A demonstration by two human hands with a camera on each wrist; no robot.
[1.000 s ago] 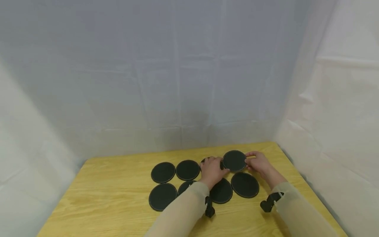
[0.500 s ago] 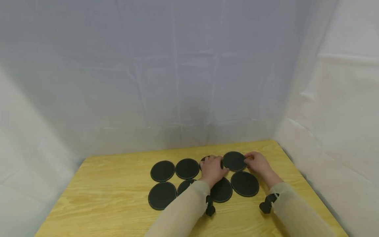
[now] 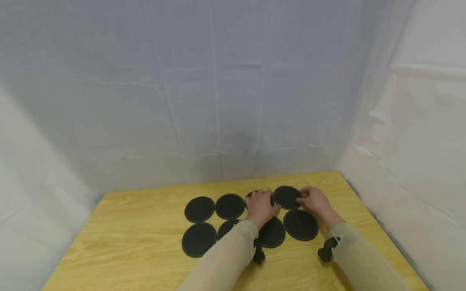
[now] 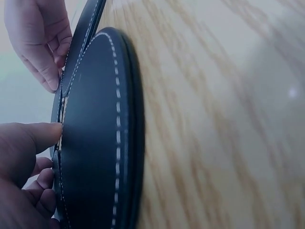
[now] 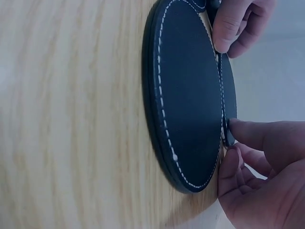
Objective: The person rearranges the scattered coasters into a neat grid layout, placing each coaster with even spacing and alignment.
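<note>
The head view is showing eight black round coasters lying in two rows on the wooden table [image 3: 120, 226], while the wrist views are revealing white stitching along their rims. Both hands are gripping the far-right coaster [image 3: 286, 197] at the layout's 1 o'clock. The left hand [image 3: 260, 207] is pinching its 9 o'clock edge, and the right hand [image 3: 314, 201] is pinching its 3 o'clock edge, fingers curled narrowly.

Your left hand [image 3: 260, 207] covered most of one back-row coaster [image 3: 251, 195], and your sleeve [image 3: 233, 246] hid part of a front-row coaster [image 3: 226, 228]. The left wrist view cropped the near coaster [image 4: 97, 143] at its bottom edge.
</note>
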